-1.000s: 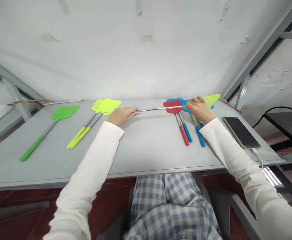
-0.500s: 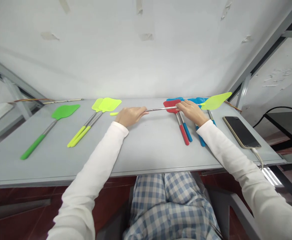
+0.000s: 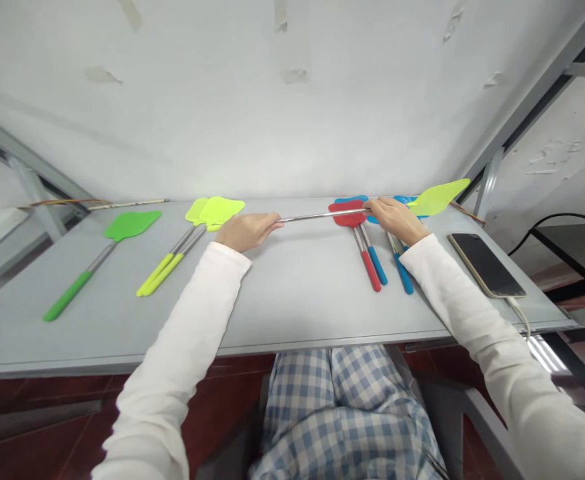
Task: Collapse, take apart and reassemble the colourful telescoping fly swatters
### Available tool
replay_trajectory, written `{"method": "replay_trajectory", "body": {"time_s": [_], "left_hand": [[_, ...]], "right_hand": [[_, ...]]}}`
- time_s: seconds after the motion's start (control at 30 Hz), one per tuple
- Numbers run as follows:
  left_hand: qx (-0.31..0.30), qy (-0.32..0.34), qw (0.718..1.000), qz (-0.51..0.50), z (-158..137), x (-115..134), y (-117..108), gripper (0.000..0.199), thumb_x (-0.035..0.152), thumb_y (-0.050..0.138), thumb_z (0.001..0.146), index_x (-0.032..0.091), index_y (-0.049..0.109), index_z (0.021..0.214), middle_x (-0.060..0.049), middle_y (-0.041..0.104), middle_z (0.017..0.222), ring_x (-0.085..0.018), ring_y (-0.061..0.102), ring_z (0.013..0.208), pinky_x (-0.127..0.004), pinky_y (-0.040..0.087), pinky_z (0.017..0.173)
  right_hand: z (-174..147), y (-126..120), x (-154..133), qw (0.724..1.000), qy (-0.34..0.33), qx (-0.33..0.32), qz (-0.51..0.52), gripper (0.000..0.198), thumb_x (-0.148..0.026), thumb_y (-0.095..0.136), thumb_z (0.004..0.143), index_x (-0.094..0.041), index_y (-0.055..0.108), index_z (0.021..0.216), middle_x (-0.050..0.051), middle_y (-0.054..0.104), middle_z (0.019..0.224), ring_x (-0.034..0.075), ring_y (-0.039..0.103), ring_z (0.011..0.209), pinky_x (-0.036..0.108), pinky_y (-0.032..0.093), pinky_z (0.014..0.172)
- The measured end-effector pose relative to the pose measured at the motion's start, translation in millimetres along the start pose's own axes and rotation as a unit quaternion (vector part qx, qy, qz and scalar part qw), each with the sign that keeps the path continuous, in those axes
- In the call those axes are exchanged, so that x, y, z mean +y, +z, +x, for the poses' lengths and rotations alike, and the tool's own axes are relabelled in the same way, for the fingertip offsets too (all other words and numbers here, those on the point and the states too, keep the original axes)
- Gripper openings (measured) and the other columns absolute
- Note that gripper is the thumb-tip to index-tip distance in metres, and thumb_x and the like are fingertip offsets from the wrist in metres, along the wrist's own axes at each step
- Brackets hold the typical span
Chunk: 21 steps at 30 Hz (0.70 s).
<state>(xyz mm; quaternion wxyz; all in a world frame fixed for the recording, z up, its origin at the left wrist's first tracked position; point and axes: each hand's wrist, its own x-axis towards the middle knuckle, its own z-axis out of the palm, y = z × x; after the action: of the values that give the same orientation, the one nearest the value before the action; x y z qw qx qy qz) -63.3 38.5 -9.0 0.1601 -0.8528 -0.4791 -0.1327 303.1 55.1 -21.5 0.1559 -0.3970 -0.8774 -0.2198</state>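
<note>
Between my hands a yellow fly swatter (image 3: 439,198) is held level above the table, its thin metal shaft stretched out long. My left hand (image 3: 248,231) is closed around its handle end, hiding most of the yellow grip. My right hand (image 3: 396,220) pinches the shaft close to the yellow head, which sticks out to the right. Under and beside my right hand lie a red fly swatter (image 3: 347,215) and several blue fly swatters (image 3: 378,267), partly covered by the hand and sleeve. Left of my left hand, two yellow fly swatters (image 3: 222,210) lie overlapping.
A green fly swatter (image 3: 133,225) lies at the left of the grey table (image 3: 292,293). On the right side is a phone (image 3: 487,265) with a white cable (image 3: 521,315) plugged in. A white wall (image 3: 292,133) rises behind, and metal frame bars (image 3: 492,170) flank the table.
My hands have moved apart, the left to the left and the right to the right. More of the held swatter's metal shaft shows between them, and its head sits further right.
</note>
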Motion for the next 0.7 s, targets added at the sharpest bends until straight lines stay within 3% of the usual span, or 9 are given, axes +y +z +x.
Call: {"method": "replay_trajectory", "body": {"time_s": [0.2,0.37,0.53,0.6,0.7], "left_hand": [[-0.008,-0.026,0.999,-0.026,-3,-3,1,0.047,0.052,0.029,0.097,0.024,0.065,0.088,-0.008,0.071,0.081,-0.02,0.064,0.073,-0.028,0.031,0.055],[-0.019,-0.093,0.994,-0.053,-3,-12,2,0.04,0.056,0.041,0.092,0.026,0.066,0.093,-0.004,0.073,0.083,-0.019,0.063,0.073,-0.025,0.031,0.056],[-0.055,-0.129,0.989,-0.045,-7,-34,7,0.041,0.062,0.044,0.088,0.028,0.066,0.082,-0.002,0.069,0.07,-0.019,0.061,0.067,-0.026,0.026,0.055],[-0.034,-0.132,0.99,-0.036,-10,-41,9,0.04,0.061,0.044,0.089,0.028,0.066,0.082,-0.002,0.07,0.073,-0.019,0.061,0.071,-0.026,0.025,0.055],[0.005,-0.138,0.99,-0.013,-14,-45,10,0.041,0.06,0.043,0.09,0.027,0.066,0.083,-0.004,0.071,0.078,-0.019,0.062,0.075,-0.027,0.025,0.055]], "right_hand": [[3,-5,-1,0.999,-0.015,-0.004,-0.028,0.035,-0.021,0.026,0.101,-0.018,0.061,0.103,0.009,0.064,0.087,0.022,0.054,0.082,0.034,0.043,0.077],[2,1,6,0.994,0.074,0.017,-0.074,0.032,-0.028,0.035,0.099,-0.016,0.065,0.101,0.012,0.062,0.088,0.026,0.054,0.085,0.041,0.043,0.079],[-8,8,23,0.983,0.159,0.033,-0.089,0.028,-0.028,0.041,0.096,-0.015,0.066,0.095,0.015,0.063,0.097,0.033,0.053,0.113,0.054,0.034,0.103],[-12,9,27,0.98,0.182,0.051,-0.064,0.023,-0.025,0.043,0.095,-0.016,0.065,0.093,0.017,0.063,0.105,0.036,0.046,0.126,0.058,0.031,0.104],[-13,8,32,0.978,0.195,0.062,-0.034,0.02,-0.024,0.045,0.094,-0.018,0.064,0.09,0.017,0.062,0.109,0.037,0.043,0.129,0.06,0.031,0.101]]}}
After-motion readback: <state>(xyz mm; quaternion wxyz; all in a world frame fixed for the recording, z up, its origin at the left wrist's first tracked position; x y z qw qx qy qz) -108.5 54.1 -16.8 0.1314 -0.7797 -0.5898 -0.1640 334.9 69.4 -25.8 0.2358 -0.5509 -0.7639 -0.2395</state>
